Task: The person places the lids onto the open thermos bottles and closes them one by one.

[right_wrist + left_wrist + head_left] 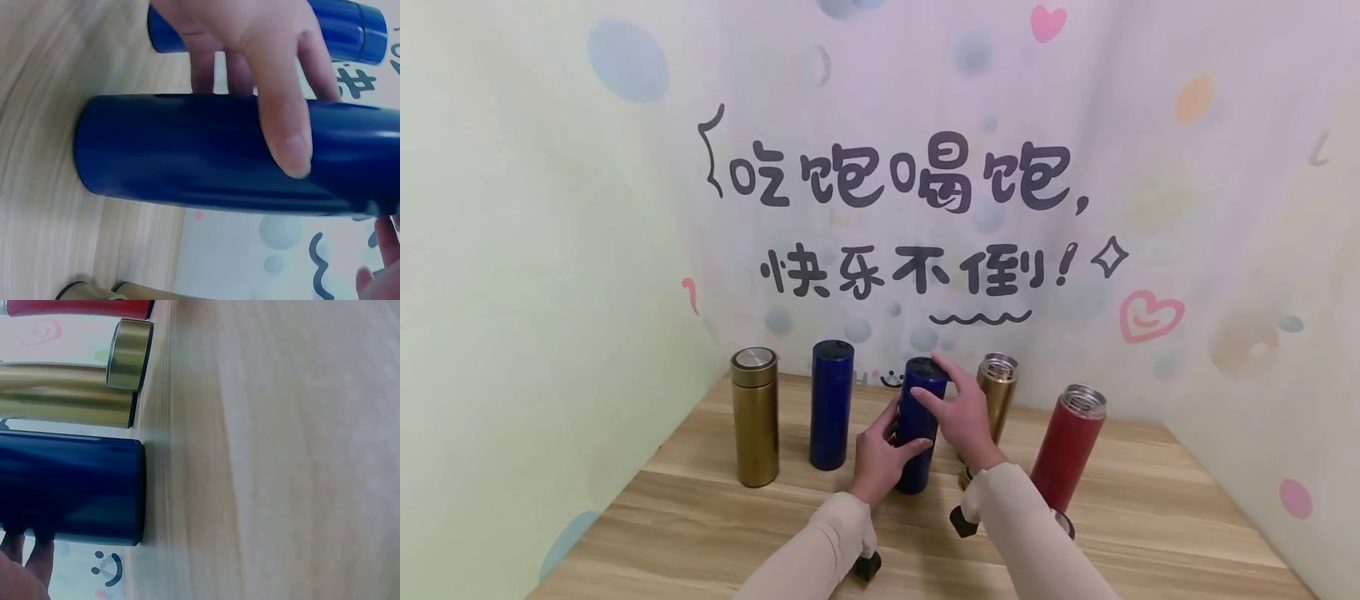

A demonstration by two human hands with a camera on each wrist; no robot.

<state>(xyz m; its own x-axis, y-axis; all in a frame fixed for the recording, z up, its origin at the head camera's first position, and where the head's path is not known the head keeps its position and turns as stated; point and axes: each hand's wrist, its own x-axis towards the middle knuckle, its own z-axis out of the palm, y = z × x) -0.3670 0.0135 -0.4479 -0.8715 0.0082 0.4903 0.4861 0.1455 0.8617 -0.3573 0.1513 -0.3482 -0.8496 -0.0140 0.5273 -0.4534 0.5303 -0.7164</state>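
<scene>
Standing upright near the middle of the wooden table [715,517], a dark blue flask [919,425] is held by both hands. Left hand [880,458] wraps the lower half of the body, thumb across the front, fingers curled round the far side — grasping it. Right hand [964,410] sits at the upper part, fingers reaching over the top rim and thumb on the side; also grasping the flask. In the right wrist view a thumb [281,119] lies across the blue body, and the flask's base rests on the tabletop. The left wrist view shows the same base on the wood, with fingertips [37,556] just visible at the frame edge.

Just behind the right hand — an open gold flask [997,398], no lid on, its mouth showing metal. A small gold lid [128,354] stands on the table beside its base in the left wrist view. Further right, a red flask [1067,450], also open at the top, well apart from the hands.

To the left, a second blue flask [831,404], closed, upright. Beyond it a closed gold flask [755,417] with a silver top, nearest the left wall.

Backdrop [550,208]: pale, printed with dots, hearts and dark Chinese lettering. Both forearms in cream sleeves [1022,533].
</scene>
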